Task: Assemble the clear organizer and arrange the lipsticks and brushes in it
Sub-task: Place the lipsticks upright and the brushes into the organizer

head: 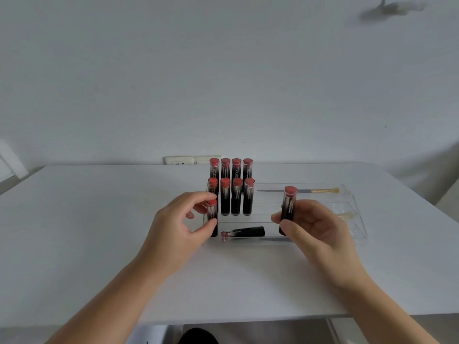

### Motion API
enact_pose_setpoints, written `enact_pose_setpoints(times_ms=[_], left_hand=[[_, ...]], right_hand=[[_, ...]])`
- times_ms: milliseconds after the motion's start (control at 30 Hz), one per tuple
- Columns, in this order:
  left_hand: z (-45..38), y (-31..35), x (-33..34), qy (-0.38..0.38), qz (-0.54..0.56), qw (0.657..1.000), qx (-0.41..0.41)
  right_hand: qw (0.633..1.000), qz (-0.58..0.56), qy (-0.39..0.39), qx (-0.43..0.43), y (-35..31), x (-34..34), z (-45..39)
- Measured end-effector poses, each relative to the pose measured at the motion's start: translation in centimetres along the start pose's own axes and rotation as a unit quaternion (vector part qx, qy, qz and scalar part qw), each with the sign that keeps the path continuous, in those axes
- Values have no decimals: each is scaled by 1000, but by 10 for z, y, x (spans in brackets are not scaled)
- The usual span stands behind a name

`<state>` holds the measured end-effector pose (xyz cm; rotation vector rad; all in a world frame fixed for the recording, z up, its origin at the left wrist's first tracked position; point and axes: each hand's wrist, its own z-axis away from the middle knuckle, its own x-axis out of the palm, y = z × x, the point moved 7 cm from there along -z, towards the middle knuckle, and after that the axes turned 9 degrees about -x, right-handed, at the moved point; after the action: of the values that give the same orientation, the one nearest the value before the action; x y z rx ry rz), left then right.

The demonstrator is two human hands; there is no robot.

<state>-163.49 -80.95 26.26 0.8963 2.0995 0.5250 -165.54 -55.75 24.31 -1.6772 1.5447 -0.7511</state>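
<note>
Your left hand point(185, 219) pinches an upright lipstick point(212, 218) at the clear organizer point(357, 217)'s front-left corner; your right hand point(314, 228) grips another lipstick point(288, 209) above its front row. Risk: a nudge could topple the standing lipsticks point(231, 187) behind.

Organizer point(357, 214) seen as clear glossy plastic. Lipsticks point(236, 199) cased in shiny black plastic with clear caps. Table point(99, 219) matt white, smooth. Brush point(298, 191) handle possibly metal.

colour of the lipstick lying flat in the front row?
Black tube, pinkish-red cap end: the flat lipstick, head view.
</note>
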Motion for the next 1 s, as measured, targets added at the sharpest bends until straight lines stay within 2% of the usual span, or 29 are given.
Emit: enact_pose_setpoints(times_ms=[133,300,633,1000], left_hand=[[1,-4,1,4,2,1000,-8],[0,-9,3,-11,16,999,-26],[0,-20,7,-31,28,997,-70],[0,-21,7,-45,20,995,-87]], right_hand=[[998,57,4,-21,-1,-3,-1],[998,69,9,0,3,0,-3],[968,232,-87,-25,-16,62,-18],[955,280,-97,12,-4,88,-30]])
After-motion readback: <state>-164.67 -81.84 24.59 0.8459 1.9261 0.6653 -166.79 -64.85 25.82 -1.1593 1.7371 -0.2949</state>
